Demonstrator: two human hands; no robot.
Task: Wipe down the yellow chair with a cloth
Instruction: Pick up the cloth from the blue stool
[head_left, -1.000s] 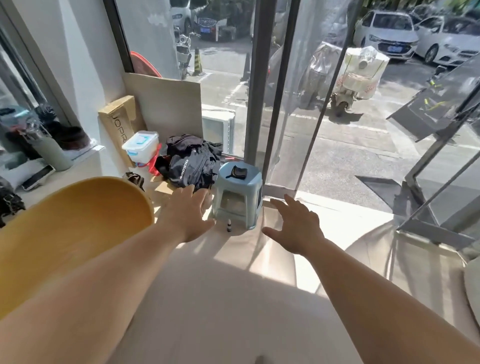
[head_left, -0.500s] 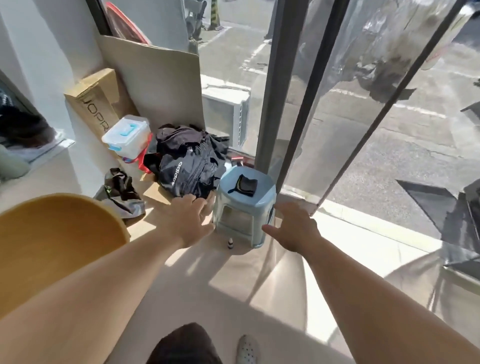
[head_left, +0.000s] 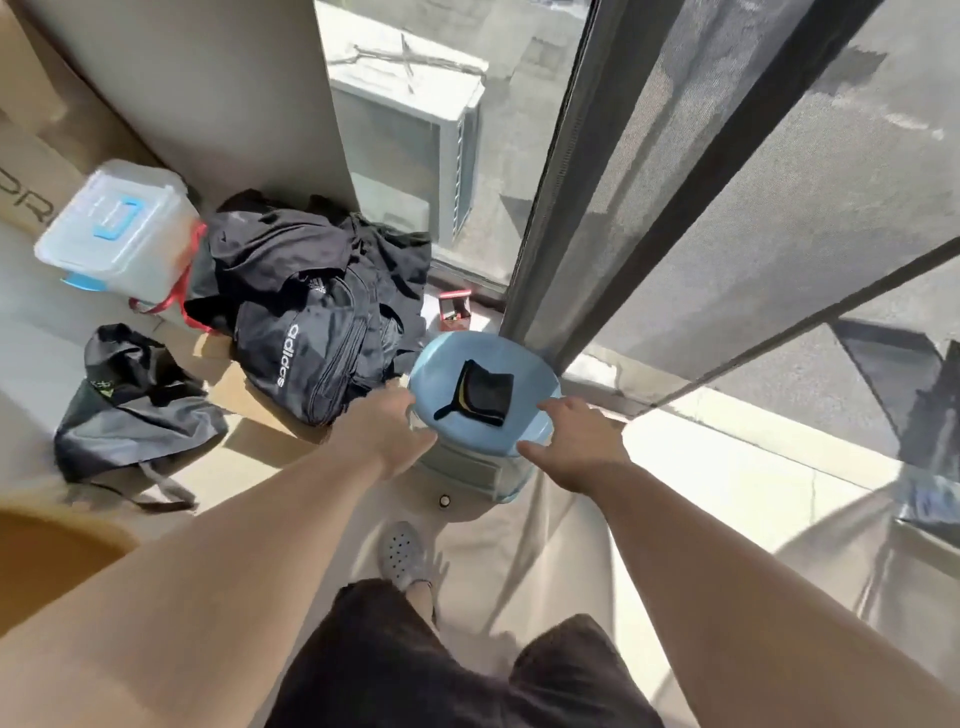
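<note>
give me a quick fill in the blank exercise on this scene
The black cloth lies on the ____ stool.
The black bag beside the stool reads ____.
The cloth lies ____ the left hand and right hand.
The yellow chair shows at the lower ____ corner.
Missing: blue; adidas; between; left.

Hard daylight floods through the window (head_left: 779, 208), glaring on the floor (head_left: 727, 467); edges bend (wide lens), all slightly blurred.
</note>
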